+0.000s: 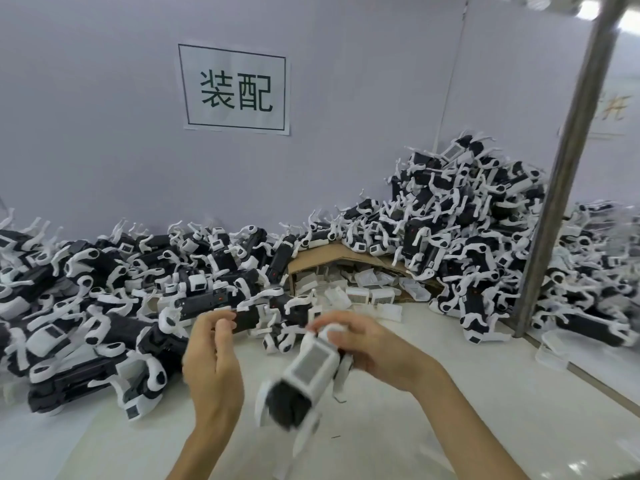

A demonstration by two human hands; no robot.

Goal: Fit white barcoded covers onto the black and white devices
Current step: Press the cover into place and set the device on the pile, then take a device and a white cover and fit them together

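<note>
Nearest us, our right hand (pixel 349 341) grips the device (pixel 294 403) by its far end; we should steady it and press its cover (pixel 311 362) flush. Left of it our left hand (pixel 214 355) curls, around what we cannot tell. Farther back, loose covers (pixel 367 294) lie in the cardboard box (pixel 322 258).

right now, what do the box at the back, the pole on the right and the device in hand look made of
Box: brown cardboard, matt, bent flap.
Pole: likely metal, smooth grey sheen.
Device, held by the right hand: probably moulded plastic, black body, white shell; blurred, so finish is unclear.
</note>
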